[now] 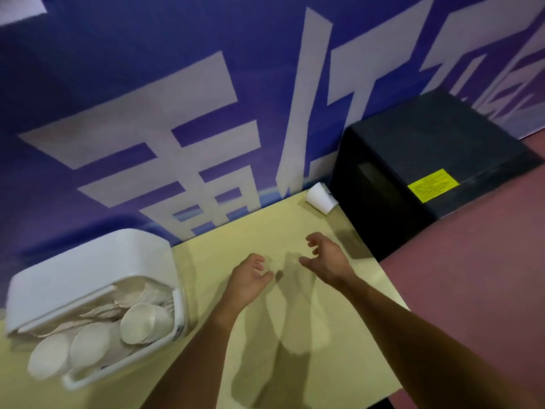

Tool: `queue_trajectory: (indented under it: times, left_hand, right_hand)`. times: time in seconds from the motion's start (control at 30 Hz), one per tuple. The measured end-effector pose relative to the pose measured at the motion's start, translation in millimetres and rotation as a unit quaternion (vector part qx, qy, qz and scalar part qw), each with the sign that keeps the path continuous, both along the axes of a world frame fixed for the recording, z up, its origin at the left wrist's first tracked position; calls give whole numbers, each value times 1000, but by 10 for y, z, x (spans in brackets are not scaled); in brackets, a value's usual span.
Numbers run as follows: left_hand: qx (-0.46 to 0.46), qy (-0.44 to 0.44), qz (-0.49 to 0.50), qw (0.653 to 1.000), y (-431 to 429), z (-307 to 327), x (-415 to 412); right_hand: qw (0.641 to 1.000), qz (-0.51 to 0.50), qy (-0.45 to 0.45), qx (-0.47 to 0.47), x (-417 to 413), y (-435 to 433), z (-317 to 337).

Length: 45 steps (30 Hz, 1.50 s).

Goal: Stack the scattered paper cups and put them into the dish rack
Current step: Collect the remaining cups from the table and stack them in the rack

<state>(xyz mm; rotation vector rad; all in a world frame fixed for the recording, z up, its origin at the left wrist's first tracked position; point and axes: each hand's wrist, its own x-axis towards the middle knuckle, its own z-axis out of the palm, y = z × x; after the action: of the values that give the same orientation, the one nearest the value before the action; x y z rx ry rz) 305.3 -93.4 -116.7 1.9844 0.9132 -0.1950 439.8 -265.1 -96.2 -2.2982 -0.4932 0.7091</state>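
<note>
Head camera looks down on a pale yellow table (265, 335) set against a blue wall banner (147, 84) with large white characters. Both forearms reach out over the tabletop. Left hand (250, 276) hovers with fingers loosely curled, grasping nothing; right hand (324, 258) does the same, fingers bent in a relaxed claw, nothing in it. One white paper cup (320, 198) lies on its side at the far edge of the table, just beside a black box (427, 160) bearing a yellow label (433, 184). At the left, a white dish rack (88, 278) holds stacked paper cups (144, 323) lying on their sides.
</note>
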Motion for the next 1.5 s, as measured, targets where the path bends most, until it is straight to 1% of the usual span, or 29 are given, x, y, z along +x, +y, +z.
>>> queue_trajectory:
  times: [0.13,0.23,0.47,0.53,0.6,0.67,0.73,0.83,0.93,1.03,1.1,1.3,1.5]
  left_hand:
    - [26,12,-34,999,-46,-97,446]
    - [39,19,-47,998,-31,-168,722]
    - [69,46,-61,995,187,-362,1051]
    - [79,49,-63,994,254,-390,1099]
    - [94,48,-67,992,316,-403,1125]
    - [99,54,-73,991,371,-401,1128]
    - [96,64,-75,990,413,-389,1100]
    - [91,63,-62,992,410,-371,1049]
    - [82,54,-51,994,338,-317,1001]
    - [85,47,-63,993,281,-214,892]
    - [91,40,-58,993,261,-127,756]
    - [121,27,-31,992,294,179,57]
    - [138,15,-10,990,430,401,-748]
  right_hand:
    - [1000,1,3,-11,519,-131,-30]
    - [1000,-4,-17,-15,933,-127,-63]
    - [999,-32,-38,21,1607,202,-167]
    - [999,-20,-32,5,1729,334,-233]
    - [999,0,-18,-34,1793,419,-319]
    - [999,12,-11,-43,1798,442,-426]
    - [999,30,-16,-43,1759,425,-497]
    - [999,14,-16,-46,1690,404,-481]
    - [998,22,-34,-56,1565,373,-406]
    - [997,34,-36,-67,1382,368,-305]
    - [997,49,-30,-51,1235,383,-199]
    - [994,105,-12,10,607,487,112]
    - [984,176,-20,27,-162,848,335]
